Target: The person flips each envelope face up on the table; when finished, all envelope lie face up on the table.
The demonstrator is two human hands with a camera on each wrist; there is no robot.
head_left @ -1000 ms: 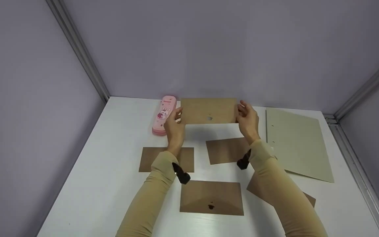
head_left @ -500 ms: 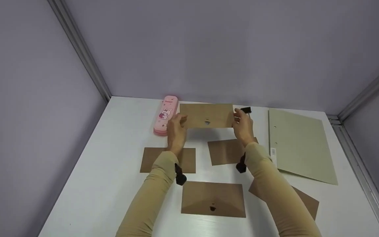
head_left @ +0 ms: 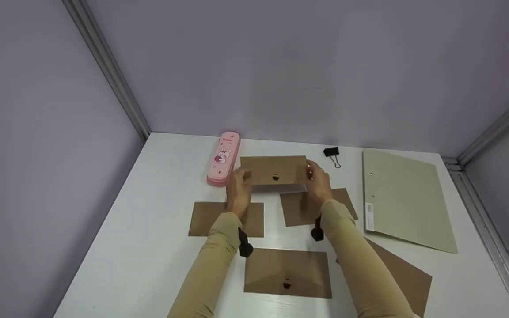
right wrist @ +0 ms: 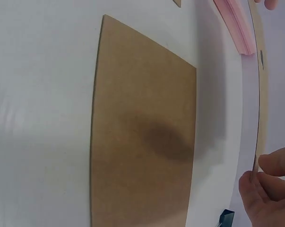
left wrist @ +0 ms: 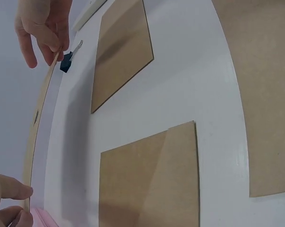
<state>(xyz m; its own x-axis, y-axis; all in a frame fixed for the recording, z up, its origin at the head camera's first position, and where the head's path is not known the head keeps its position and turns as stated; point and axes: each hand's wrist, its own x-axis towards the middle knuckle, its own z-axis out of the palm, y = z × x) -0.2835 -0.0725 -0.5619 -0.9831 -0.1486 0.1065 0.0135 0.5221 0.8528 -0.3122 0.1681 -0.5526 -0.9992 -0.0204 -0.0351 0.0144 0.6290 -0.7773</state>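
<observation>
The white table (head_left: 148, 229) carries everything here. At its right side lies a grey-green folder (head_left: 407, 198), flat, with small holes near its left edge. Four brown envelopes lie flat on the table: one at the left (head_left: 206, 218), one in the middle (head_left: 301, 207), one near the person (head_left: 287, 272), and one at the lower right (head_left: 402, 276), partly under the right sleeve.

A fifth brown envelope (head_left: 274, 170) is held above the table, between the pink pencil case (head_left: 223, 157) and the black binder clip (head_left: 331, 152). The left hand (head_left: 238, 187) pinches its left short edge, and the right hand (head_left: 318, 182) pinches its right short edge, thumb and fingers closed on the paper. The wrist views show it edge-on, very thin and nearly straight.

I judge this envelope is light and a little stiff, but it can bend or crease if squeezed hard. Holding at both short edges, as now, seems the safest place.
</observation>
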